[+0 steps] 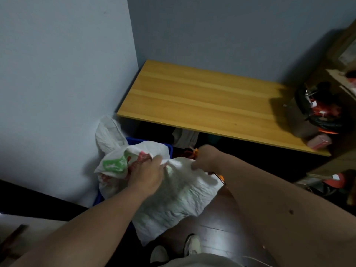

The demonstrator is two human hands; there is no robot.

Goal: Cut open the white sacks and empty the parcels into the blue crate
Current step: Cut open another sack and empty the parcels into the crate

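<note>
Left hand (pixel 147 175) closed, fingers bunched into the upper edge of the white sack (pixel 173 197), near its printed end (green and red marks on the left part). Right hand (pixel 205 158) also closed, pinching the same edge further right; something orange shows just behind and below this hand, possibly a cutter, too hidden to confirm. Both hands sit on the far edge of the sack, close together, with a short span of fabric taut between them. Sack hangs from that edge: long axis runs from the hands down toward the near side, lower end slack above the dark wood floor (pixel 217 234) and the person's shoes. Blue crate (pixel 152 144) lies directly under and beyond the left portion of the sack; only its far rim and a sliver of the near-left wall visible, interior hidden, so parcels not seen. Left hand is the nearer one to the crate. Judgement: emptying calls for the open end to swing left and far, over the crate rim. A second white sack (pixel 107 132) stands against the wall behind the crate. Wooden surface (pixel 202 101) beyond, bare apart from clutter at its right end.
</note>
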